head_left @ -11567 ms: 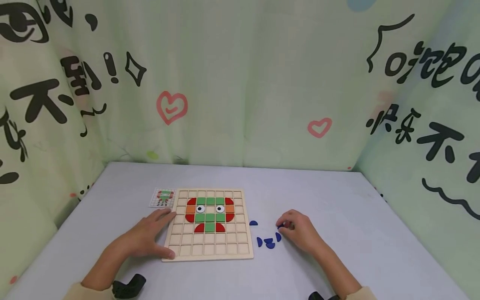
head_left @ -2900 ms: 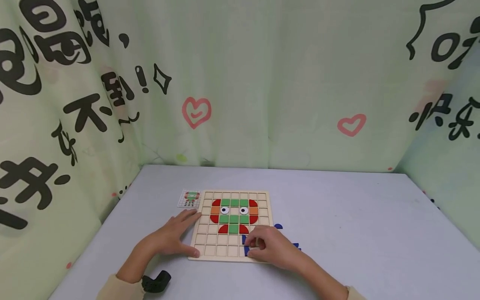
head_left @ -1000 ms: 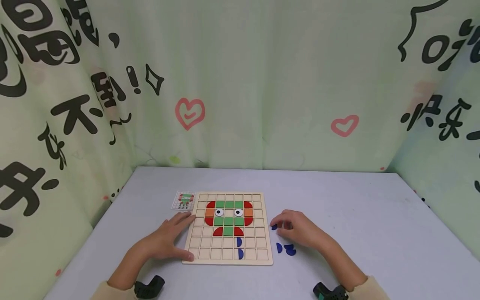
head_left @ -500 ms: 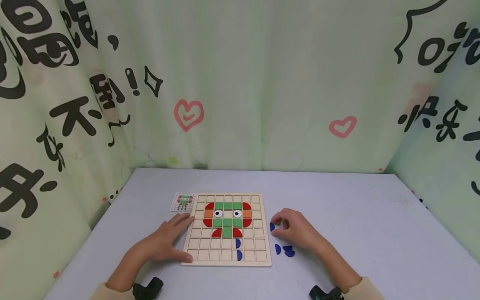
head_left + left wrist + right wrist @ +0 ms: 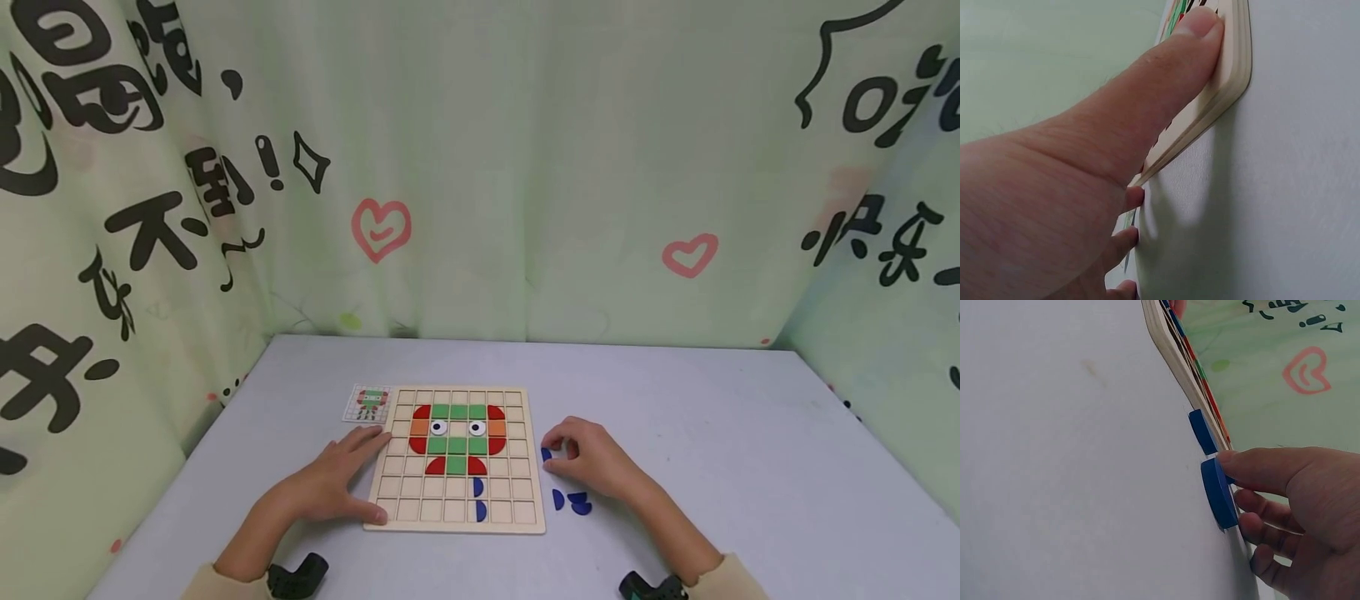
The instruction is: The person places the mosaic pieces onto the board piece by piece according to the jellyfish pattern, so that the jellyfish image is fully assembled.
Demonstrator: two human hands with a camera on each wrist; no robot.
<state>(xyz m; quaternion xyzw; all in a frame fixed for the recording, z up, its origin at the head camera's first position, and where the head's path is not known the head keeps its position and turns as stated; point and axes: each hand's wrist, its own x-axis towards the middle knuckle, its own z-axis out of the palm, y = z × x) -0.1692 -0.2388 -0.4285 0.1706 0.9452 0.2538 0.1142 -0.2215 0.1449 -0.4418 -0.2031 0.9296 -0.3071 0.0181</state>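
Note:
A wooden grid board (image 5: 517, 492) lies flat on the table, bearing green and orange squares, red rounded pieces and two eye pieces. Two blue half-circle pieces (image 5: 478, 487) sit in its lower rows, one below the other. My left hand (image 5: 326, 483) rests at the board's left side, its thumb (image 5: 1179, 69) on the near corner and its fingers along the edge. Just right of the board, my right hand (image 5: 600, 458) pinches a blue half-circle piece (image 5: 546, 454) between thumb and index finger. In the right wrist view, this piece is mostly hidden behind the thumb.
Several more blue half-circle pieces (image 5: 580, 502) lie on the table (image 5: 675, 400) below my right hand. A small card (image 5: 366, 403) with a figure printed on a grid lies against the board's upper left. A printed curtain (image 5: 465, 167) surrounds the table's far sides.
Two blue half-circles have been set in the board's lower rows since the earliest frame. My right hand has gone from the board back to its right side and picked up another one.

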